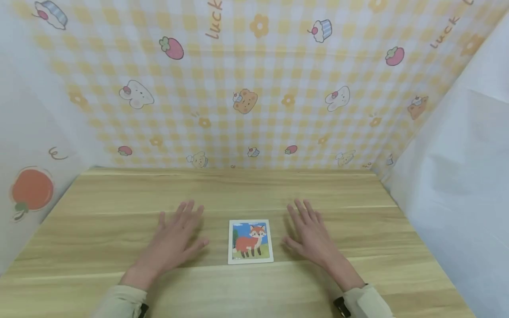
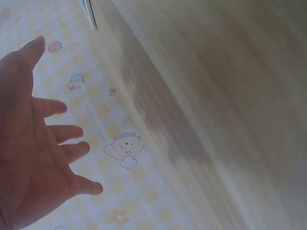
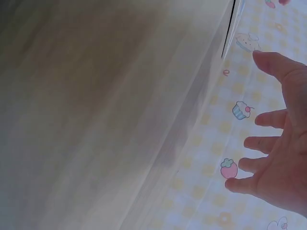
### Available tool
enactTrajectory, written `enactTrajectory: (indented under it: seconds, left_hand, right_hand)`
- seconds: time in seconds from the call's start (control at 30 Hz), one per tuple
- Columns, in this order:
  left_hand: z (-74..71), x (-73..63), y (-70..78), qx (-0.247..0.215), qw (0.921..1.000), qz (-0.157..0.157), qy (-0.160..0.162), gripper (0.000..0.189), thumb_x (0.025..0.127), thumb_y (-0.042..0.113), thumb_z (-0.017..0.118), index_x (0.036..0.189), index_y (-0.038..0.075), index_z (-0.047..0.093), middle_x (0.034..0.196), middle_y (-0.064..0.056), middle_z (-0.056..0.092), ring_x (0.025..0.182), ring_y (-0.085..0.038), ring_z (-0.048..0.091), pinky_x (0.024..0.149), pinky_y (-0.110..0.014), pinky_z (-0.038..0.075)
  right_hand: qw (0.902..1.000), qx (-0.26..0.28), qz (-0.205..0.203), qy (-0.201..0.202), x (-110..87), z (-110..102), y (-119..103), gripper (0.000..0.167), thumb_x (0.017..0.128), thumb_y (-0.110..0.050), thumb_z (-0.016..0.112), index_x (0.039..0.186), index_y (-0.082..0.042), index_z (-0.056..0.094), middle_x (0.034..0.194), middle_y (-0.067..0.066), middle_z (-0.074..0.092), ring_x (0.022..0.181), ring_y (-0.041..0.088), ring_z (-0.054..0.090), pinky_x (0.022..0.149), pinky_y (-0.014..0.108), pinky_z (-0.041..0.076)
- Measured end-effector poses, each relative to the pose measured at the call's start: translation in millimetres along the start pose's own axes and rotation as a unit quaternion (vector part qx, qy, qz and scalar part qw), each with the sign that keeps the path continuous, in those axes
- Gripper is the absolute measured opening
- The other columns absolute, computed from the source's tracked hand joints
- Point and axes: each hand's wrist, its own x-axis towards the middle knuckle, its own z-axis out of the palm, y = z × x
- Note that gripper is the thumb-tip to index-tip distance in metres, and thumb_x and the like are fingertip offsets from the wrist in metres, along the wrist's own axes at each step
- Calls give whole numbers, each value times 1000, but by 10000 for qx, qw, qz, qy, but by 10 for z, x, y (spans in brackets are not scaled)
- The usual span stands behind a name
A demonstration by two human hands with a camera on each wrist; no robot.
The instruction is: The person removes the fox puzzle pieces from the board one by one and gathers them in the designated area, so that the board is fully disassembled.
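A small square fox picture in a white frame point(image 1: 251, 242) lies on the wooden table, between the two hands. To its left is my left hand point(image 1: 175, 240), fingers spread and holding nothing. On the other side my right hand point(image 1: 312, 236) has its fingers extended too, apart from the picture. The left wrist view shows the left hand point(image 2: 38, 139) with its palm side in sight and fingers separated. In the right wrist view, the right hand point(image 3: 283, 143) likewise has spread fingers with nothing in them. Only a thin edge of the picture appears in each wrist view.
The wooden table point(image 1: 246, 190) ends at a yellow checked cloth point(image 1: 270, 128) hanging upright at the back. A white sheet point(image 1: 461, 154) borders the right side. At the left stands a white panel point(image 1: 32, 119) with a printed orange-red fruit.
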Motion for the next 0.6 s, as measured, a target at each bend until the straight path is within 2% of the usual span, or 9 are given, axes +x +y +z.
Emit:
enactTrajectory:
  seconds: [0.13, 0.27, 0.6]
  left_hand:
    - [-2, -8, 78, 54, 9998, 190, -62, 74, 91, 50, 51, 145, 4, 28, 153, -13, 13, 138, -33, 14, 101, -66, 9]
    - [11, -17, 162, 174, 9991, 373, -77, 71, 90, 47, 54, 144, 5, 32, 152, -11, 18, 136, -32, 21, 102, -64, 12]
    - [50, -42, 384, 461, 9957, 803, -49, 66, 90, 46, 55, 142, 9, 39, 145, -9, 35, 133, -27, 31, 103, -60, 19]
  right_hand:
    - [10000, 73, -60, 4, 32, 4, -46, 78, 81, -40, 69, 141, -2, 36, 147, 20, 27, 135, 38, 22, 101, 60, 24]
    - [9996, 178, -198, 73, 74, 10, -84, 72, 82, -36, 69, 139, -2, 40, 143, 20, 34, 130, 38, 32, 100, 58, 27]
    - [9982, 502, -331, 67, 138, 25, -176, 65, 81, -32, 71, 134, -1, 47, 137, 19, 43, 126, 36, 39, 101, 53, 30]
